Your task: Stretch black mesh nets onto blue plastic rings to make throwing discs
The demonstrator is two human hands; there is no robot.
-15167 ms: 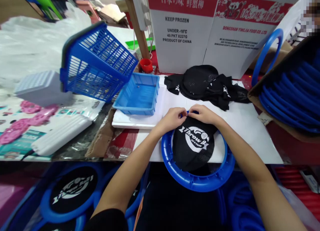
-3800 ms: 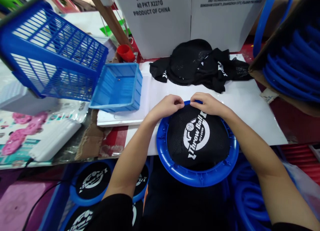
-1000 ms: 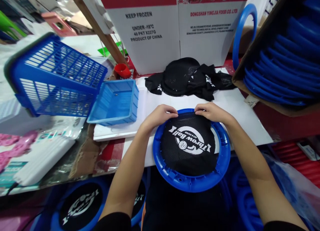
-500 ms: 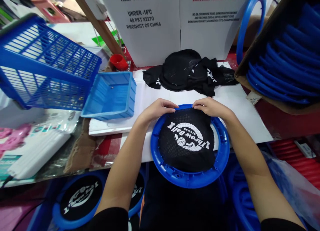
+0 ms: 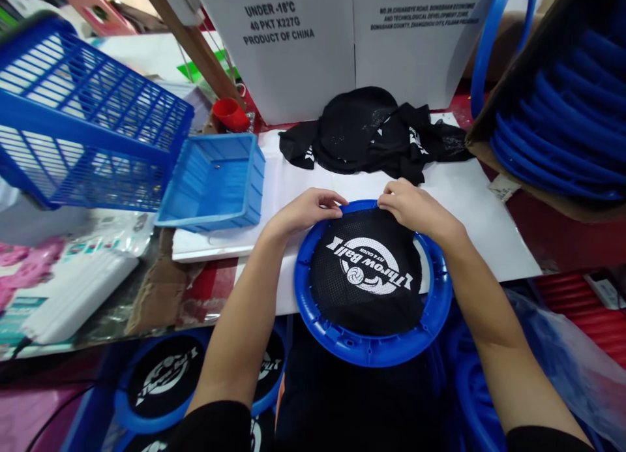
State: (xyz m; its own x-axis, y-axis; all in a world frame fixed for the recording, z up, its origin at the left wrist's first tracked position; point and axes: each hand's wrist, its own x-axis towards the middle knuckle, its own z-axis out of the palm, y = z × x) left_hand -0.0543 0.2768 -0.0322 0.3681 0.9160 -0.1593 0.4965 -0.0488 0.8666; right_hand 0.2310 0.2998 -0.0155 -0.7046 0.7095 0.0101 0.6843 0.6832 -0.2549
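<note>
A blue plastic ring [image 5: 372, 355] lies over the table's front edge, its near side towards my body. Stretched inside it is a black mesh cloth [image 5: 337, 302] with a white "Throw Ball" print; at the right a gap shows between cloth and ring. My left hand [image 5: 310, 209] grips the far rim at the left, thumb on the inner side. Just to the right, my right hand [image 5: 411, 207] pinches the cloth's edge against the far rim, its fingertips partly hidden. Behind both hands lies a pile of black mesh cloths [image 5: 359, 129].
A light blue tray [image 5: 210, 184] and a blue basket [image 5: 98, 122] stand at the left, near a red cup [image 5: 231, 115]. At the right a carton holds many blue rings [image 5: 552, 142]. White cartons [image 5: 303, 67] stand behind. Finished-looking discs [image 5: 163, 374] sit below the table.
My right hand has lifted a little at the knuckles and shifted its grip on the far rim. My left hand stays nearly in place. The view has tilted slightly down.
</note>
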